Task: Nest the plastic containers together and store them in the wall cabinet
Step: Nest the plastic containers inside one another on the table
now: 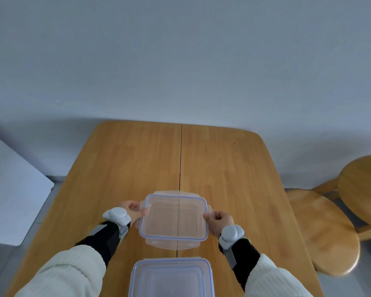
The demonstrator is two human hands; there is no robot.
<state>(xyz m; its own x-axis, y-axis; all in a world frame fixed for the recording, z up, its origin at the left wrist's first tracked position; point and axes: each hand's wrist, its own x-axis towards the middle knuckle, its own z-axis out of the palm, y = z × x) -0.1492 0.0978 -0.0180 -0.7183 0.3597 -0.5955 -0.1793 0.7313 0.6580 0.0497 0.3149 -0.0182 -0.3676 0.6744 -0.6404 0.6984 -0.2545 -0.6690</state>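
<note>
Clear rectangular plastic container with blue-edged rim (174, 219) gripped at its short sides by left hand (131, 212) and right hand (220, 221), above smooth wooden table (234, 168); bare tabletop beyond. Larger lidded clear container (171, 277) at near edge.

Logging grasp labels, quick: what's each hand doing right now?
Left hand: closed on the left edge of the clear container.
Right hand: closed on the same container's right edge.
</note>
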